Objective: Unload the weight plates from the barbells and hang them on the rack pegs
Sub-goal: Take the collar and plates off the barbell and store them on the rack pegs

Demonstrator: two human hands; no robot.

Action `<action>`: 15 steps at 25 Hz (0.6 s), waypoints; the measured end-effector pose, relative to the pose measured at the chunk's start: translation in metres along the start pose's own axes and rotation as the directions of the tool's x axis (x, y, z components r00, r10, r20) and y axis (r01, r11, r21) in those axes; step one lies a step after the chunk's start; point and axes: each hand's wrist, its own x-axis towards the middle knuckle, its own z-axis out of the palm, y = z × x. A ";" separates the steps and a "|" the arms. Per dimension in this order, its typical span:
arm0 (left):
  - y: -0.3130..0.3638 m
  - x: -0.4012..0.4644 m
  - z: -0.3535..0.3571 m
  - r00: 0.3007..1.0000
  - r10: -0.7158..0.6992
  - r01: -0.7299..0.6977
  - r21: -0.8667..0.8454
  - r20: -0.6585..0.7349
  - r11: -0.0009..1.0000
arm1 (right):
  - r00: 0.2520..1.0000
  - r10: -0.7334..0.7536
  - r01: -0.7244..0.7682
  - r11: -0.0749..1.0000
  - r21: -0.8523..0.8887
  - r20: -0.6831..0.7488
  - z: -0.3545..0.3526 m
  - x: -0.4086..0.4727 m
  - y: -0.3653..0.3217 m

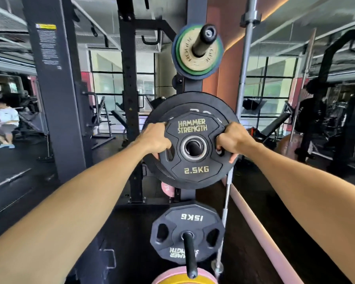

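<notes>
In the gym, the rack (193, 13) stood ahead. Both grips, left (155, 140) at 9 o'clock, right (235, 141) at 3, clasped the 2.5 kg plate (193, 148), bore on the middle peg (193, 148); next, probably push home.

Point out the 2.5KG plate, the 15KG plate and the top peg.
2.5KG plate (196, 170): head view, on the face by its weight label.
15KG plate (191, 217): head view, on the upper face near the upside-down label.
top peg (203, 41): head view, on the black shaft.
</notes>
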 end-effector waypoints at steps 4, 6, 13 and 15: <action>0.005 0.010 0.032 0.999 -0.040 0.039 0.017 0.016 0.999 | 0.999 0.024 -0.024 1.000 -0.008 0.029 0.004 0.013 0.032; 0.002 0.013 0.042 0.999 -0.049 0.048 0.030 0.007 0.998 | 0.999 0.012 -0.011 1.000 -0.022 0.044 0.011 0.020 0.041; -0.016 0.021 0.079 0.997 -0.072 0.070 0.072 0.015 0.995 | 0.997 0.037 -0.033 0.998 -0.052 0.072 0.044 0.041 0.069; -0.019 0.030 0.086 0.997 -0.070 0.071 0.091 -0.018 0.993 | 0.998 0.030 -0.027 0.998 -0.058 0.058 0.050 0.051 0.073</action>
